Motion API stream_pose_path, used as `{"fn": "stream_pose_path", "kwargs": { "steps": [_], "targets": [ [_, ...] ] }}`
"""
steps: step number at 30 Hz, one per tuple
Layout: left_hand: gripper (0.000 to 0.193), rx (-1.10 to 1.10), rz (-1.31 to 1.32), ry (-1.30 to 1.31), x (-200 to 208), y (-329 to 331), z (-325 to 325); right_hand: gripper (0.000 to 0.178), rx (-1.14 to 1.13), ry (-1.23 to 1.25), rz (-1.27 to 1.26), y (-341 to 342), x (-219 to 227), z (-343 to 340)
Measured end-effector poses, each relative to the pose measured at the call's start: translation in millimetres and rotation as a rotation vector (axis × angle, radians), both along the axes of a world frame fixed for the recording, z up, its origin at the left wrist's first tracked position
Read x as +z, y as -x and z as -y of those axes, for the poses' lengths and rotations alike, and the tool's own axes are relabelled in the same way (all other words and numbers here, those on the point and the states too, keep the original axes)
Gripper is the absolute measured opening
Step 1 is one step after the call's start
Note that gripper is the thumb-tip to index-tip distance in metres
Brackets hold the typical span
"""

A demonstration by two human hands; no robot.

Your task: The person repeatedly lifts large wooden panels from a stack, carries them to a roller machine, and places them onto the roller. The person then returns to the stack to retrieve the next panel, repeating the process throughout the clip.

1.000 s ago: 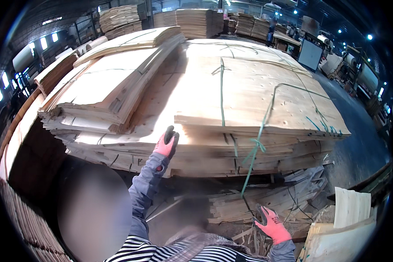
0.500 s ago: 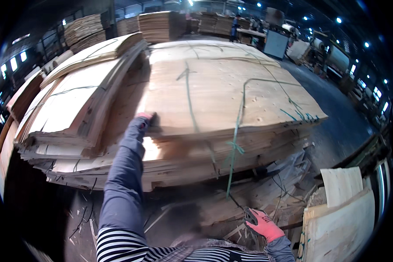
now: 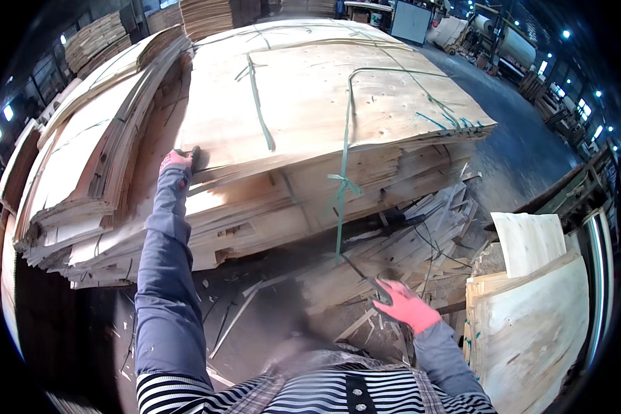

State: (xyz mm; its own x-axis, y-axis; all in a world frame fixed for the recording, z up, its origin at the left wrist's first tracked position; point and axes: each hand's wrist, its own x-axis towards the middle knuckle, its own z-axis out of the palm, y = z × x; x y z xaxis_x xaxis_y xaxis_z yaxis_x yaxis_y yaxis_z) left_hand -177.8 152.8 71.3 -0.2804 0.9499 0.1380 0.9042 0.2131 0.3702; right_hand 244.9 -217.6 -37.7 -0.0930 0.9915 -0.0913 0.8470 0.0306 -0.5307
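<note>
My left hand [image 3: 181, 159], in a pink and black glove, is closed at the near left corner of the top wood veneer sheet [image 3: 297, 103] on a broad stack. A green strap [image 3: 345, 155] runs over this stack and hangs down its front, with a knot partway. Lower right, my right hand [image 3: 403, 303], gloved alike, closes around a thin dark strip [image 3: 353, 268] that meets the strap's lower end. Whether that strip is strap or a tool I cannot tell. A shorter green strap piece [image 3: 259, 103] lies on the top sheet.
Another veneer stack [image 3: 83, 159] leans along the left side. Broken wood strips [image 3: 421, 241] litter the floor under the front edge. At right stand upright veneer sheets [image 3: 531, 331] beside a metal frame. A dark aisle [image 3: 493, 117] passes the stack's right side, with machinery beyond.
The view has tilted downward, so the stack sits higher in the picture. My left hand stays at the sheet's corner; my right hand stays with the dark strip by the strap's end.
</note>
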Motion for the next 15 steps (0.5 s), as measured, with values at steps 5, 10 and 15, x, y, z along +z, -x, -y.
{"fn": "stream_pose_path", "kwargs": {
  "steps": [5, 10, 15],
  "targets": [
    [0.05, -0.005, 0.104, -0.032, -14, -40, 80, 0.071, -0.026, -0.241, -0.254, -9, 6, -64],
    [0.038, -0.164, 0.452, -0.173, -65, -45, 124, 0.068, -0.284, -0.199, -1.491, -41, -22, -183],
    [0.04, -0.397, 1.155, 0.076, -70, -22, 114, 0.033, -0.532, -0.162, -0.826, -25, -38, -228]
  ]
}}
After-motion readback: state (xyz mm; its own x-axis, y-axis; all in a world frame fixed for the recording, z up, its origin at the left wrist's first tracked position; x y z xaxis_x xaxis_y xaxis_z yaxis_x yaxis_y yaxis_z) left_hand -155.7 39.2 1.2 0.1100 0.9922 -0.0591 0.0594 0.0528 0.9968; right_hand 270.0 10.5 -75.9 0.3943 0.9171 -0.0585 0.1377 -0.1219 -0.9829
